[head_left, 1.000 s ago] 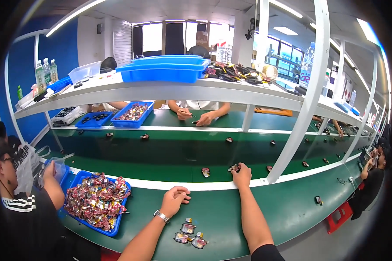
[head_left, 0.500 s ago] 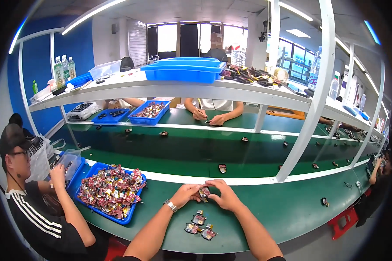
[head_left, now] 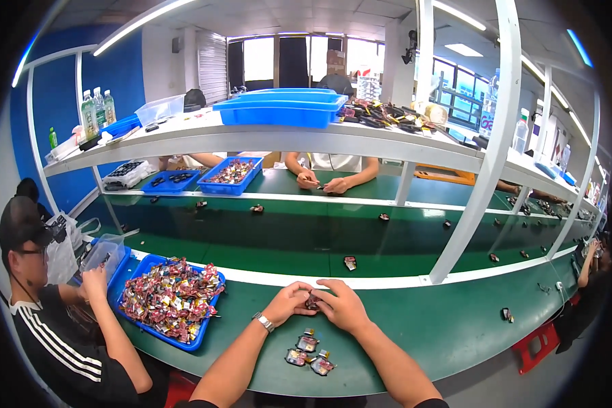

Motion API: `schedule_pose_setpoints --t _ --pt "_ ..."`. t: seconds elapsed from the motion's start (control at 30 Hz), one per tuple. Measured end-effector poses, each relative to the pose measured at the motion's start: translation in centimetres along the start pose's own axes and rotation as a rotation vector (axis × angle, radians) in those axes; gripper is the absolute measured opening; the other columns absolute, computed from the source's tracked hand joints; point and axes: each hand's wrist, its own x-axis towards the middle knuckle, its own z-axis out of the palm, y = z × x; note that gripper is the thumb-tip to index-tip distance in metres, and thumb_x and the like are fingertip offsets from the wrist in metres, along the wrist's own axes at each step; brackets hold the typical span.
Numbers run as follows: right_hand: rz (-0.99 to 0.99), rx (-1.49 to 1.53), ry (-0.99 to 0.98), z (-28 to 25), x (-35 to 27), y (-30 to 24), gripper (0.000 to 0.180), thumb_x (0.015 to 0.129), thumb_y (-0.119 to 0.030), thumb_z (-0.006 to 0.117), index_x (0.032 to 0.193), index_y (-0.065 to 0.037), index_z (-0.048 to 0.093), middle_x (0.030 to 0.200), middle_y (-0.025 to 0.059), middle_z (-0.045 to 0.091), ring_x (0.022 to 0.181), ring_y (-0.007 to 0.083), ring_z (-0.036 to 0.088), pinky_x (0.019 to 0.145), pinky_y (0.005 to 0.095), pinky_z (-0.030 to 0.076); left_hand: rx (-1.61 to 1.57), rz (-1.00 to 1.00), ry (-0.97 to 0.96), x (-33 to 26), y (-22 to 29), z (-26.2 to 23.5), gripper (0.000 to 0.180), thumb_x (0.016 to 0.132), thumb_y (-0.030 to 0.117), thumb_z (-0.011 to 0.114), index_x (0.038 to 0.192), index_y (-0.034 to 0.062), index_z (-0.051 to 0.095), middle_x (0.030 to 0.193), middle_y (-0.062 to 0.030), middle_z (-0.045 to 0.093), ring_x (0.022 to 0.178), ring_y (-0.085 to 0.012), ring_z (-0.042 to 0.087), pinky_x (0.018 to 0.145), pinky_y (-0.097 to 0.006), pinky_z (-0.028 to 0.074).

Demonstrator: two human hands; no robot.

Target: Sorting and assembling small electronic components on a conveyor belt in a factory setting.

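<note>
Above the green table's near strip, my left hand and my right hand are closed together around a small circuit board assembly. Fingers of both hands cover much of it, leaving a dark and reddish part showing. Just below, towards me, three similar assemblies lie close together on the table, with dark edges, reddish boards and small silver and yellow parts. To the left of my left hand, a heap of such assemblies fills a blue tray.
At left sits a co-worker with hands at a clear plastic bin. Beyond a white rail, a dark green belt carries scattered pieces. A white post rises at right below a shelf. Another person's hands work opposite.
My right hand has turned inward, its fingers now over the assembly, which is more covered than before. Pieces on the belt have shifted slightly right. The co-worker's head and hand have lowered.
</note>
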Motion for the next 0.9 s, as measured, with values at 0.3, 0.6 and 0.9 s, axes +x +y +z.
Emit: schedule_pose_setpoints --t 0.3,0.6,0.9 --pt "-0.004 0.013 -0.019 0.0 0.1 -0.5 0.021 0.075 -0.007 0.069 0.096 -0.008 0.066 0.122 0.0108 0.057 0.113 0.0306 0.054 0.092 0.041 0.048 0.055 0.0 0.024 -0.1 0.1 0.4 0.025 0.098 0.007 0.047 0.123 0.0034 0.051 0.11 -0.0112 0.062 0.102 -0.0199 0.063 0.09 -0.038 0.057" --pt "0.004 0.06 -0.105 0.2 -0.2 0.2 0.016 0.075 -0.008 0.072 0.087 -0.006 0.062 0.122 0.0117 0.055 0.116 0.0316 0.052 0.095 0.042 0.046 0.111 -0.004 0.008 -0.1 0.2 0.6 0.028 0.097 0.004 0.047 0.124 0.0045 0.051 0.113 -0.0115 0.063 0.103 -0.0198 0.063 0.092 -0.037 0.055" --pt "0.015 0.049 -0.157 0.1 -0.1 0.6 0.014 0.075 -0.008 0.072 0.086 -0.007 0.063 0.126 0.0123 0.054 0.118 0.0319 0.05 0.097 0.0415 0.044 0.111 -0.007 -0.013 -0.1 0.2 0.5 0.03 0.096 0.002 0.046 0.125 0.0054 0.051 0.116 -0.0102 0.062 0.106 -0.0186 0.062 0.092 -0.036 0.055"
